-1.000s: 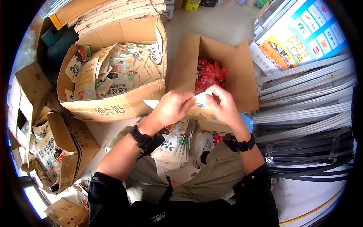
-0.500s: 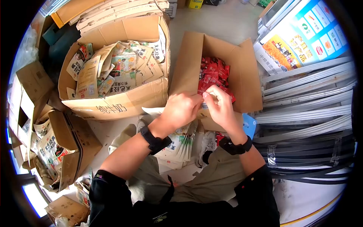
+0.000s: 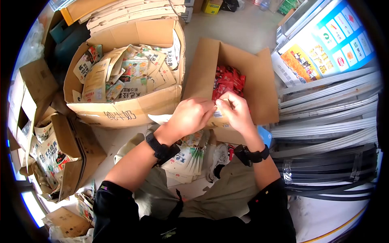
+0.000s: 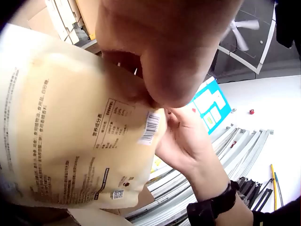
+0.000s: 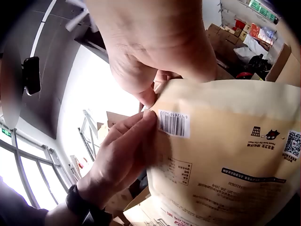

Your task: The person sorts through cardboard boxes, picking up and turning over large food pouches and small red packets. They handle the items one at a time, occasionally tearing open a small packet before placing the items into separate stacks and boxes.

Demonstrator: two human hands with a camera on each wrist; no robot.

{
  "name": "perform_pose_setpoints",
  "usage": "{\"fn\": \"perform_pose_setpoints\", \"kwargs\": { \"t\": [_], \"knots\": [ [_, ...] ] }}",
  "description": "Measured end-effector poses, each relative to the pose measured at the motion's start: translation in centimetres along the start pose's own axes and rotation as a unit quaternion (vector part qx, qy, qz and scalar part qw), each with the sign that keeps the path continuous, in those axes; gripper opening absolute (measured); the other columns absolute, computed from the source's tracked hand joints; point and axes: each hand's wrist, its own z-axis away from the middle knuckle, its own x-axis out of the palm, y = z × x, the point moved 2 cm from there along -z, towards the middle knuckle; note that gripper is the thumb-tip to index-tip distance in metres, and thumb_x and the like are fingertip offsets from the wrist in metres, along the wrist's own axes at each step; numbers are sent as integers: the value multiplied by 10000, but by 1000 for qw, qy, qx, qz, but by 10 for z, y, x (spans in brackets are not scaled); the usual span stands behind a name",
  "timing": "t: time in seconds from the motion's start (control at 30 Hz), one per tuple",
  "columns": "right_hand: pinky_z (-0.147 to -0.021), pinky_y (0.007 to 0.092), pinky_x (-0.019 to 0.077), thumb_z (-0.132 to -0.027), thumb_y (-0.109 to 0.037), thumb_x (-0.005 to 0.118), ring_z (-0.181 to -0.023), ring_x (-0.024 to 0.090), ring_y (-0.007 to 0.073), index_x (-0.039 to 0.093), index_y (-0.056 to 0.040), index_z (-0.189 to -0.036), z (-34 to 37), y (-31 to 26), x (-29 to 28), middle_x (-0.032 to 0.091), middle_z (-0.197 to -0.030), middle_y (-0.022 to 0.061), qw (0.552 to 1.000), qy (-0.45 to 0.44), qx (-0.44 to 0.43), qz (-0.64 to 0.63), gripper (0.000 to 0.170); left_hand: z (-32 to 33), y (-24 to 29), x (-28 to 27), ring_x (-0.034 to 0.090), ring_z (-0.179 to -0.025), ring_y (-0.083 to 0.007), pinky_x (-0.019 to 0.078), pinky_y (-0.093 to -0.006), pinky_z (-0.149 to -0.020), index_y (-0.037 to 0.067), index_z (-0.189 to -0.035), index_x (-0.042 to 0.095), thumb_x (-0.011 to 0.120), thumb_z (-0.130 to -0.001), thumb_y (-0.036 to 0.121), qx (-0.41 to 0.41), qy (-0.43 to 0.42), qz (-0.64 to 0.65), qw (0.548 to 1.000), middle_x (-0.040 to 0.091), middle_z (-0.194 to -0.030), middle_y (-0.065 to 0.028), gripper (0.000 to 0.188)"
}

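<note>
A tan food pouch (image 4: 70, 127) with printed text and a white barcode label (image 5: 174, 123) is held up between both hands. My left hand (image 3: 191, 116) pinches the pouch's edge beside the barcode with thumb and fingers. Close against it, my right hand (image 3: 237, 113) pinches the same edge, its fingertips almost meeting the left ones. In the right wrist view the left thumb lies right at the label's corner. Below the hands, a fanned stack of similar pouches (image 3: 187, 160) lies on the floor between the person's legs.
Ahead stands an open carton (image 3: 259, 87) holding red packets (image 3: 227, 81). A large carton (image 3: 121, 115) of pouches stands to its left, and a smaller carton (image 3: 87, 162) of pouches at far left. Bundled white and black strips (image 3: 324, 117) lie along the right.
Both hands have stayed together at the pouch's edge. The right fingers have drawn in closer to the left ones, covering more of the barcode area. The head view has shifted slightly.
</note>
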Motion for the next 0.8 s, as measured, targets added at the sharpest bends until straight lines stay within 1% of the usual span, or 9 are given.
{"fn": "perform_pose_setpoints", "kwargs": {
  "t": [0.07,0.17,0.27,0.33,0.5,0.57,0.63,0.7,0.8],
  "knots": [
    [-522,221,345,-913,-120,619,-597,399,27,570,-5,-821,3,-2,1,478,-641,-39,1000,-5,-7,4,155,1,-3,1,591,-744,-353,487,-447,-660,9,-853,619,602,-875,129,-37,-60,60,996,600,-754,-147,123],
    [-522,233,348,-908,-133,624,-595,403,41,569,-3,-828,6,-8,4,484,-642,-21,998,-10,-42,54,163,2,-2,3,586,-753,-374,481,-452,-662,-4,-863,614,589,-883,130,-19,-79,75,994,598,-766,-166,138],
    [-516,248,352,-900,-137,625,-574,396,61,571,1,-815,5,-10,6,478,-619,-2,996,-19,-21,84,171,4,1,0,596,-728,-349,487,-438,-646,5,-815,619,603,-862,124,-15,-77,37,996,594,-735,-141,129],
    [-512,268,377,-892,-124,615,-557,445,76,573,15,-799,5,-4,6,521,-600,25,992,-22,-13,120,172,6,3,2,598,-716,-337,488,-432,-636,8,-792,619,607,-850,115,-18,-81,19,996,591,-721,-133,122],
    [-499,304,415,-876,-113,599,-562,546,106,585,36,-802,0,9,17,614,-637,98,982,43,-41,177,166,7,3,10,589,-663,-291,487,-400,-623,31,-714,607,630,-788,76,44,28,-69,996,571,-676,-93,90],
    [-491,300,407,-874,-121,592,-539,526,94,598,32,-807,-4,21,16,603,-628,90,988,100,21,116,167,4,9,11,587,-659,-288,489,-394,-631,34,-712,605,641,-783,82,77,21,-89,993,568,-673,-87,93],
    [-488,289,398,-872,-124,590,-529,513,78,609,31,-809,-4,28,8,594,-621,87,986,95,37,130,168,5,12,12,585,-655,-284,491,-388,-638,37,-711,604,651,-778,88,111,13,-113,987,566,-670,-81,96],
    [-497,285,392,-876,-144,609,-546,496,63,619,28,-812,-7,26,4,598,-631,80,988,34,94,119,183,5,9,12,587,-655,-281,498,-388,-625,38,-726,605,660,-789,109,72,30,-81,994,569,-680,-87,110],
    [-515,294,393,-882,-165,626,-557,479,72,620,27,-816,-2,6,1,585,-637,86,996,0,37,87,203,5,7,4,591,-663,-285,502,-393,-605,42,-764,621,670,-807,132,20,15,-80,996,575,-691,-102,111]
  ]
}}
